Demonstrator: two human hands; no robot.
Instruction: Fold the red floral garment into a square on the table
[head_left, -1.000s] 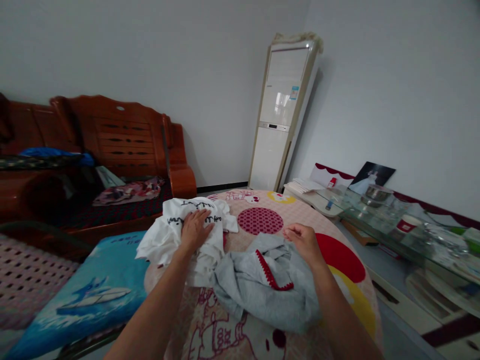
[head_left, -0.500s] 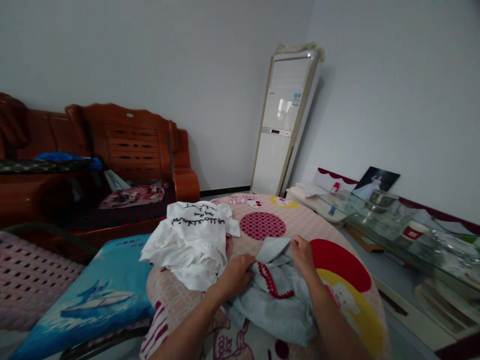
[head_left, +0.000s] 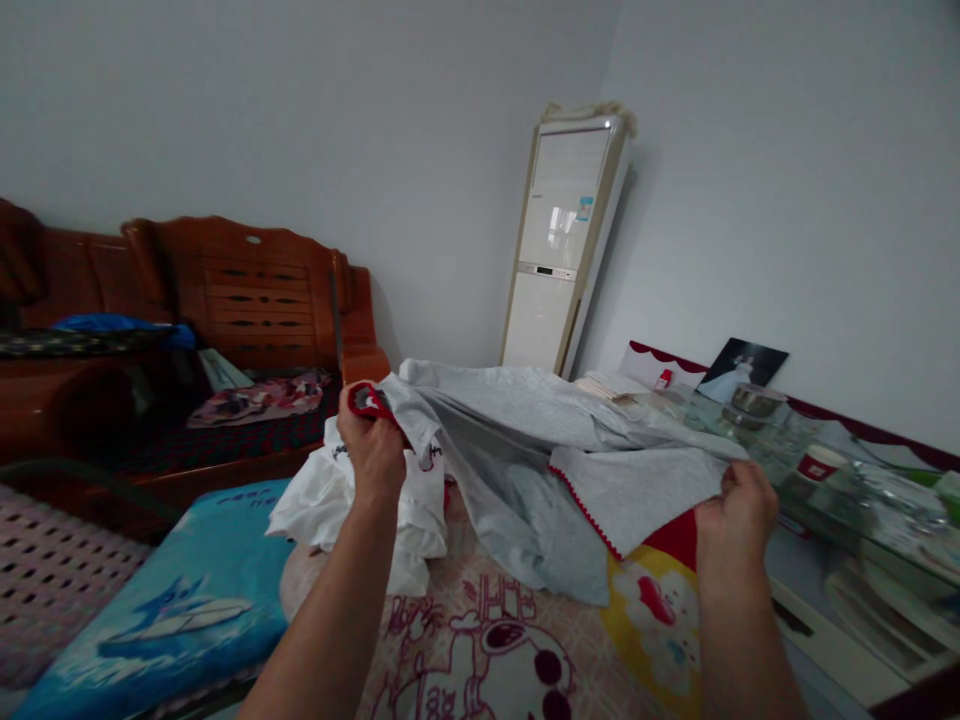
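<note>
A light grey garment (head_left: 517,410) with red edging hangs stretched between my two hands over the round table. My left hand (head_left: 371,445) is closed on its red-trimmed end, in front of a crumpled white shirt (head_left: 307,500). At the right, my right hand (head_left: 739,505) grips another part of the grey cloth, beside a flap edged in red. The lower folds of the garment hang down to the patterned tablecloth (head_left: 442,640).
A blue cushion (head_left: 202,590) lies on a chair at the left. Behind it stands a wooden sofa (head_left: 255,300) with cloths on it. A glass-topped cabinet (head_left: 825,500) at the right holds a paper cup (head_left: 817,465) and a metal bowl (head_left: 757,400). A tall air conditioner (head_left: 555,240) stands in the corner.
Both hands have risen and moved far apart, left hand to the left and right hand to the right. The grey garment, bunched on the table before, is now lifted and spread between them.
</note>
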